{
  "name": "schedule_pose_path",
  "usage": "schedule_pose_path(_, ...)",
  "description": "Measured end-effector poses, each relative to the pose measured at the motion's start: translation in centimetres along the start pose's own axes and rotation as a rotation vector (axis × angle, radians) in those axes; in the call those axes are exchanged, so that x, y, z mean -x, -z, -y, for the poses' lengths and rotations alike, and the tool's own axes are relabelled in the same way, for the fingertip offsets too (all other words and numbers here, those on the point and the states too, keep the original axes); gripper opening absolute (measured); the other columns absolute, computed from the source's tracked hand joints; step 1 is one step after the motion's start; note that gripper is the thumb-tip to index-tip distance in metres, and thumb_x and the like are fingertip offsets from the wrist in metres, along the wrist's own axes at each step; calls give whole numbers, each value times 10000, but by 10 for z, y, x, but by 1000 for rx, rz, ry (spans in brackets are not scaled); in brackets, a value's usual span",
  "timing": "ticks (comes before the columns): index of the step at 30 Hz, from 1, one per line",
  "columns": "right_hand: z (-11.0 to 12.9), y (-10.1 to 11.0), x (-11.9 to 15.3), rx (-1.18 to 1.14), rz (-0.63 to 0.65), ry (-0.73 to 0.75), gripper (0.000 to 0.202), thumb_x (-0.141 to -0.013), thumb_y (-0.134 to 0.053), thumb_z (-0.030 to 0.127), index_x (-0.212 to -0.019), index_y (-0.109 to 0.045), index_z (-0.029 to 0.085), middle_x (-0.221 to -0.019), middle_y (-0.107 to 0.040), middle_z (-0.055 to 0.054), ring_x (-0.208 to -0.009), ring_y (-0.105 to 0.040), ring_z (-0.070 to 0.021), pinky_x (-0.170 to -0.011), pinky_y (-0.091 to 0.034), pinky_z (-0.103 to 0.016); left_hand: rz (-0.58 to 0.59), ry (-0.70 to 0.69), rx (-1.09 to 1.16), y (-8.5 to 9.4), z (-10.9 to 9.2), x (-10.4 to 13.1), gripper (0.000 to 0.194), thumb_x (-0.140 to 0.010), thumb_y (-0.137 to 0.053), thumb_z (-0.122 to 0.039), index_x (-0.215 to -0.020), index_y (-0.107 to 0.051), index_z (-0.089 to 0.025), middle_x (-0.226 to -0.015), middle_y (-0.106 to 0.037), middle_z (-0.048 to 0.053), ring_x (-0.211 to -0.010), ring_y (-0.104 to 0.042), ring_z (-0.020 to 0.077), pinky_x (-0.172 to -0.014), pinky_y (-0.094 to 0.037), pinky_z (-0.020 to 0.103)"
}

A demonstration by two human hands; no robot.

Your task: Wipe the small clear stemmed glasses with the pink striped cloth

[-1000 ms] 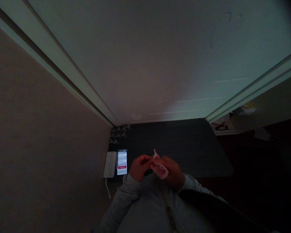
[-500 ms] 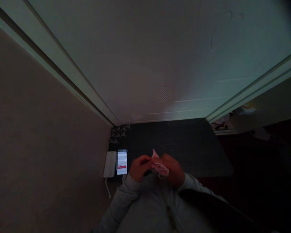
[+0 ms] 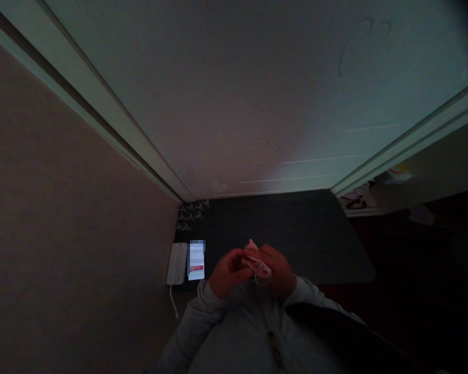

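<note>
Both hands meet above the near edge of a dark table (image 3: 296, 234). A small piece of pink fabric (image 3: 260, 267) is between them, bunched up, with a thin pale loop (image 3: 262, 280) hanging at its lower end. My left hand (image 3: 226, 274) pinches the fabric's left side with thumb and fingers. From the right, my right hand (image 3: 280, 272) closes round it, its fingers partly hiding the fabric. A pink tip (image 3: 251, 243) sticks out above the fingers. The dim light hides finer detail.
Left of my hands lie a lit phone (image 3: 196, 262) and a white box-shaped device (image 3: 177, 264) with a cable (image 3: 173, 301). Several small clear loops (image 3: 189, 214) sit in the far left corner. A white panel with a heart relief (image 3: 264, 151) rises behind the table.
The pink fabric has been turned and bunched more; its upper tip stands lower. My left fingers have shifted slightly right over it, and the pale loop shows rounder.
</note>
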State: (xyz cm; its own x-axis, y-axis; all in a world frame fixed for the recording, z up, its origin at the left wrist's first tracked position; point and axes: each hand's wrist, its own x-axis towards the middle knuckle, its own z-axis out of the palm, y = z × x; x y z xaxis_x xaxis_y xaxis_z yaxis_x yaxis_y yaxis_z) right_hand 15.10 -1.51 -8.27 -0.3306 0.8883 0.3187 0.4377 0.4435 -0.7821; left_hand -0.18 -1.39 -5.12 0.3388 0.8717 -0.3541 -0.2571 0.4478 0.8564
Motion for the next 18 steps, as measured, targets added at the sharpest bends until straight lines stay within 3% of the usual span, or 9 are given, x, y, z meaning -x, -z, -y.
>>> schedule_pose_path(3, 3, 2, -3, 15, -17, 4, 287, -762, -527, 311, -1023, -598, 215, -688, -558, -46, -618, -523, -153, -556, -453, -268, 78, -15, 3, -4, -3, 2, 504, -482, -748, -374, -898, -557, -162, -836, -613, 45, -792, -563, 178, -727, -426, 296)
schedule_pose_path(10, 2, 3, -5, 48, -58, 39, 288, -795, -484, 315, -1039, -589, 204, -731, -583, -67, -642, -538, -160, -575, -463, -276, 85, -53, -145, -2, 1, 1, 558, -479, -755, -339, -954, -525, -158, -924, -592, 66, -883, -544, 210, -784, -408, 323)
schedule_pose_path(18, -6, -3, 0, 83, -20, 25, 340, -776, -521, 313, -1102, -531, 217, -761, -576, -62, -687, -537, -171, -615, -468, -296, 76, -45, 40, -2, 6, 0, 449, -540, -728, -350, -914, -561, -166, -871, -601, 32, -829, -541, 176, -755, -390, 295)
